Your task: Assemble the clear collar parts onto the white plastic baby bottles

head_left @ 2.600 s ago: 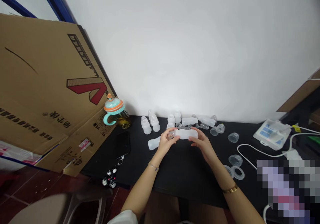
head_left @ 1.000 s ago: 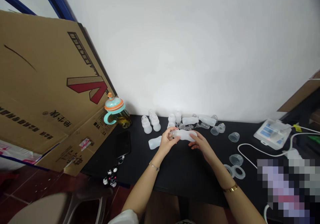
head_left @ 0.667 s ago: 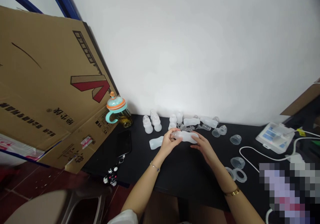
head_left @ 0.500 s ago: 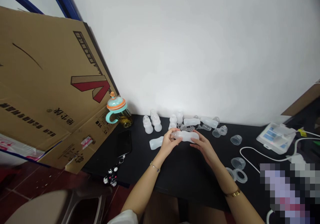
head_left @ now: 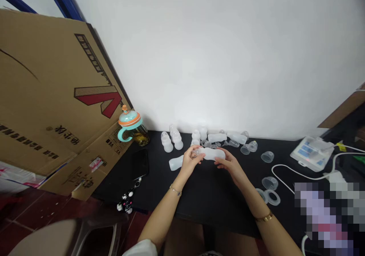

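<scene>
Between my hands a white baby bottle (head_left: pixel 210 154) lies sideways, held just above the black table. My left hand (head_left: pixel 191 159) grips its clear top end, with the fingers wrapped round it. My right hand (head_left: pixel 229 162) closes on the bottom end, thumb in front and fingers partly hidden behind. Another white bottle body (head_left: pixel 176 162) lies on the table beside my left hand. Behind my hands lie more white bottle bodies (head_left: pixel 217 137) and small clear parts. Upright bottles (head_left: pixel 167 142) with tops stand farther left.
A lidded jug (head_left: pixel 133 128) and a black phone (head_left: pixel 139 164) with a beaded charm (head_left: pixel 125 202) are at the left, beside a large cardboard box (head_left: pixel 57 96). Clear domes (head_left: pixel 267 156) and rings (head_left: pixel 272 197) lie at the right, near a white cable (head_left: pixel 285 167) and a plastic case (head_left: pixel 311 153).
The view has shifted slightly. Both hands keep hold of the bottle, and my right fingers have closed in a little more round its bottom end.
</scene>
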A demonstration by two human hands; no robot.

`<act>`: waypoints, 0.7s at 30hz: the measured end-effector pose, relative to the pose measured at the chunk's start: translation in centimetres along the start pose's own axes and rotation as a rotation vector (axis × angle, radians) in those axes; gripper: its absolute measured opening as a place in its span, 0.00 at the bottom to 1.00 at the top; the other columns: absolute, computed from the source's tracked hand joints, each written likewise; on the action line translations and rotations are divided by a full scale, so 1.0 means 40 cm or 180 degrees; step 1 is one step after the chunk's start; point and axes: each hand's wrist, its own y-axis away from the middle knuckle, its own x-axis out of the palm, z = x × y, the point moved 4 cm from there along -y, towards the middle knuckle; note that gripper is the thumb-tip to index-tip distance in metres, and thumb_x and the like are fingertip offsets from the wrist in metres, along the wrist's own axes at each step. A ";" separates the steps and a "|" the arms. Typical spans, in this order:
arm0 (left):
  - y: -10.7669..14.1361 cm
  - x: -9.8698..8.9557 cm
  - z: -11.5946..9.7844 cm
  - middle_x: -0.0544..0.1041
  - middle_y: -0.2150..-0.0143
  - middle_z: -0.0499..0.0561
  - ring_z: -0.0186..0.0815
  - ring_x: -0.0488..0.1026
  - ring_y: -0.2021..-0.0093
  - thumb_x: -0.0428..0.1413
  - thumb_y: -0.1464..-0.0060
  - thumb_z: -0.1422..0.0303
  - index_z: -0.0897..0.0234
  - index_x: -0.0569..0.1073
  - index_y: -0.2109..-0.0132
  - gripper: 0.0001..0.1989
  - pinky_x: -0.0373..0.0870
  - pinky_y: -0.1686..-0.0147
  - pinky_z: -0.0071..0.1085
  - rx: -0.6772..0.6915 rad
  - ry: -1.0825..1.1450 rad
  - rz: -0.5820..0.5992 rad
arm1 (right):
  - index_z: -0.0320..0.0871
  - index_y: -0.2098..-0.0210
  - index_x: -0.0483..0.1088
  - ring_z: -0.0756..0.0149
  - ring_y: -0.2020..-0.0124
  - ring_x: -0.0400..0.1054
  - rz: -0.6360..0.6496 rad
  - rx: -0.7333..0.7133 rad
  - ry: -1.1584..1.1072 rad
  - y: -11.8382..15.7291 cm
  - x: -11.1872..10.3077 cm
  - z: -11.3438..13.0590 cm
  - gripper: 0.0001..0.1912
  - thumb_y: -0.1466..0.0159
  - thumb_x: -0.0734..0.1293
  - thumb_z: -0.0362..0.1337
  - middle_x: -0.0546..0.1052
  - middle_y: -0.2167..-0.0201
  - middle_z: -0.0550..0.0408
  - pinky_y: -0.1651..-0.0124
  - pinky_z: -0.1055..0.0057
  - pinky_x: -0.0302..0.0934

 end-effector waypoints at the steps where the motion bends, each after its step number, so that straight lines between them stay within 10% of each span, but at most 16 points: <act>1: 0.000 0.000 -0.001 0.76 0.60 0.52 0.29 0.74 0.72 0.69 0.55 0.57 0.66 0.75 0.52 0.26 0.71 0.77 0.23 0.0006 0.0009 -0.0002 | 0.47 0.46 0.73 0.67 0.68 0.75 0.0009 0.0015 0.0014 0.001 0.001 0.001 0.32 0.48 0.79 0.43 0.79 0.59 0.55 0.68 0.74 0.70; 21: 0.010 0.004 -0.027 0.79 0.53 0.55 0.30 0.73 0.68 0.69 0.55 0.61 0.65 0.77 0.52 0.23 0.72 0.76 0.22 0.0121 0.0085 0.0204 | 0.41 0.56 0.75 0.70 0.79 0.70 0.0144 0.0352 0.0358 -0.008 0.010 -0.018 0.21 0.38 0.71 0.52 0.78 0.76 0.55 0.74 0.75 0.67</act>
